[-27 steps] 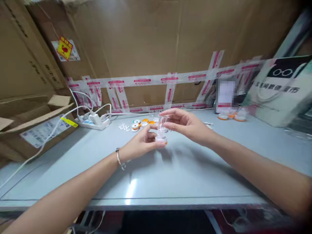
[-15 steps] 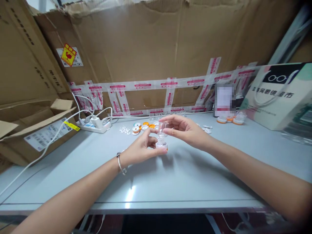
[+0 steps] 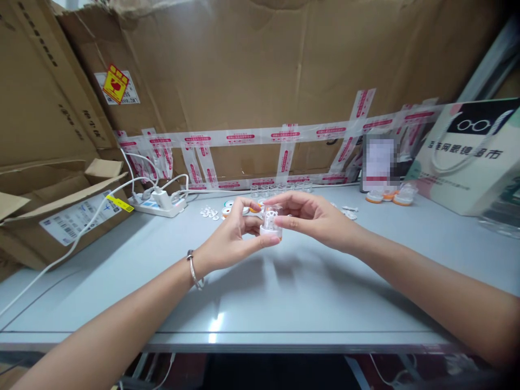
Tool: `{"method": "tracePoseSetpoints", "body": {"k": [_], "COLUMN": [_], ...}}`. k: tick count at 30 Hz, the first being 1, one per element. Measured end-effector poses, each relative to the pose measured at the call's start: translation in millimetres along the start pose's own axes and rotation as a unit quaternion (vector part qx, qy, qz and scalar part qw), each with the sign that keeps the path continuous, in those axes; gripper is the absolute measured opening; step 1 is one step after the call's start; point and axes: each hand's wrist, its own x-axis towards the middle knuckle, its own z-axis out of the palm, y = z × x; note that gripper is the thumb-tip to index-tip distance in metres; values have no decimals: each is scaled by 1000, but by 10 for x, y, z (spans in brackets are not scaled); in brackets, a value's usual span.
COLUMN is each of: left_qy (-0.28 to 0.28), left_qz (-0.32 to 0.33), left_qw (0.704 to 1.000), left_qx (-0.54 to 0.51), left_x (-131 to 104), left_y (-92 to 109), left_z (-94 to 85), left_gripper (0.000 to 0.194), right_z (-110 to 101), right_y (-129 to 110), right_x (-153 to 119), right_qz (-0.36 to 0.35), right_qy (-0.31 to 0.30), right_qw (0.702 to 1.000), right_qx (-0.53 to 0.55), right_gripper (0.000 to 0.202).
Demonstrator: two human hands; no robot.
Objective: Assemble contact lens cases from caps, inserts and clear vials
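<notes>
White base and clear cup are held above the worktop.
The base is grasped by the left grip, at its three o'clock; the cup, at the base's twelve, is pinched by the right grip, at its nine.

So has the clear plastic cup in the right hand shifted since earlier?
Yes, downward: the cup sits lower against the pink-and-white tape on the brown cardboard box, and closer to the round white base in the left hand.
</notes>
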Motion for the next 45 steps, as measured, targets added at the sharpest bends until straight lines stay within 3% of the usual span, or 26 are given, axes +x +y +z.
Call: {"method": "tracePoseSetpoints", "body": {"k": [12,32,37,45], "left_qy": [53,51,72,89], "left_qz": [-8,24,11,15], "left_qw": [996,991,993,996], "left_qx": [-66,-118,-89,17], "left_x": [-7,-51,-46,-59], "left_y": [48,38,5,-43], "left_z": [68,116,109,114], "left_gripper": [39,33,34,35], "right_z": [44,152,164,184], "right_y": [-15,-35,40,62], "right_x": [-24,-76,-53,-22], "right_qz": [-19,-56,-73,-35], "right_qy": [56,88,117,120], "right_qw": [998,994,990,992], "right_qx": [-24,-38,-33,-31], "right_gripper": [27,24,21,20]}}
